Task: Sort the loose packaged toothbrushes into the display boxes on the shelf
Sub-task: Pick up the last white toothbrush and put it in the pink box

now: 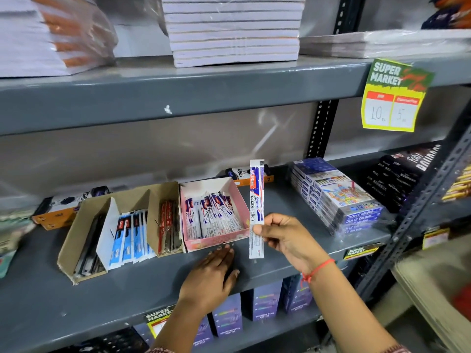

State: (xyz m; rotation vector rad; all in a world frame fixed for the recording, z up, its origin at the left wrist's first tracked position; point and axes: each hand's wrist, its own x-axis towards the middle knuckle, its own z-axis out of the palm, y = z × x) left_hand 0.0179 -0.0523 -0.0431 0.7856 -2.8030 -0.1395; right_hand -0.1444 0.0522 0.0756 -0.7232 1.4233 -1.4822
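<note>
Grey metal shelving against a pale wall.

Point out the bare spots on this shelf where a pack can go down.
Bare shelf runs along the front edge, left of the left hand. A narrower bare strip lies between the pink box and the wrapped colour-set stack. The cardboard boxes crowd the left half.

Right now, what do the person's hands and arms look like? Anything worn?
Both hands are bare, no gloves. The right hand has a thin red-orange thread tied round the wrist, with a knot and loose ends hanging. The left hand shows no ring or band. A patterned sleeve edge shows at the frame bottom.
</note>
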